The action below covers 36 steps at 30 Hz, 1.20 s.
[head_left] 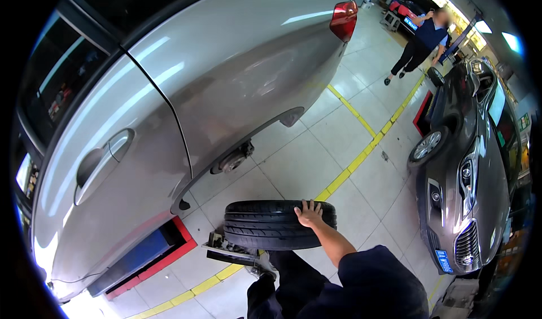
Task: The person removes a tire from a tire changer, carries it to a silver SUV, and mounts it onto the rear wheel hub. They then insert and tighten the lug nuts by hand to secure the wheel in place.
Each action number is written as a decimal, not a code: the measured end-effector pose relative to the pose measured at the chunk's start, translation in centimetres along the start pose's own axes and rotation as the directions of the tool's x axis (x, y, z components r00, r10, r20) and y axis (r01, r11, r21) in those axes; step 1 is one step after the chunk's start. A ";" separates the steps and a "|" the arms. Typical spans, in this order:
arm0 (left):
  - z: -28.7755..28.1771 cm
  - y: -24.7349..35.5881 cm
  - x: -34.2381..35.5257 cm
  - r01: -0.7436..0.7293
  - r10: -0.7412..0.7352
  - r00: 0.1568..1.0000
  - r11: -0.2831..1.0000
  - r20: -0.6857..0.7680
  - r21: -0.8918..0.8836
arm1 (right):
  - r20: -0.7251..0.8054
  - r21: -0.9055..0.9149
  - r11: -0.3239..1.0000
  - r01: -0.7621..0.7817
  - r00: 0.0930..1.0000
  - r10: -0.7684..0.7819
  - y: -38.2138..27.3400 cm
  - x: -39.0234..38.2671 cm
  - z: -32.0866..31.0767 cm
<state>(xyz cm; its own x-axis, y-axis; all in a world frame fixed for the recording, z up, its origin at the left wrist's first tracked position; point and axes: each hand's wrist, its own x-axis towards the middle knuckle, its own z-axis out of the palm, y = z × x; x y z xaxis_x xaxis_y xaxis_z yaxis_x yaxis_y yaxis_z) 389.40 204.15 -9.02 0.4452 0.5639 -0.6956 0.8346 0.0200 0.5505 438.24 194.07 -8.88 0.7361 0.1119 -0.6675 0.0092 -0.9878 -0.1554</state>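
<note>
My right hand (pixel 309 213) lies with its fingers spread on the tread of a black tyre (pixel 259 226), which stands upright by my legs. The tyre's inner side is hidden from me. My left hand is out of view. Just beyond the tyre is a silver-grey car (pixel 243 81), its rear wheel arch without a wheel and a brake disc (pixel 231 163) showing there. Beside the tyre's lower left edge sits a dark metal piece (pixel 231 255) whose kind I cannot make out.
A blue lift platform (pixel 132 259) with a red edge lies under the silver car. Yellow lines (pixel 355 162) cross the tiled floor. At the right stands a dark brown car (pixel 451 178). A person (pixel 426 39) is on the floor at the far right, near another car with its bonnet raised.
</note>
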 end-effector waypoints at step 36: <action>0.3 10.4 14.8 -0.326 0.317 0.937 0.944 0.150 0.044 | 0.335 -0.221 0.922 0.319 0.912 -0.235 -0.9 4.2 -4.3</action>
<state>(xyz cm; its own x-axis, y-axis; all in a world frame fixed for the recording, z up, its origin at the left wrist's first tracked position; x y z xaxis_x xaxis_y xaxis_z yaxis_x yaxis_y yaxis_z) 404.77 212.47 -13.67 0.7300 0.4108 -0.5463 0.6571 -0.2018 0.7263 444.25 194.98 -8.42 0.4427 0.3709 -0.8163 0.3925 -0.8987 -0.1955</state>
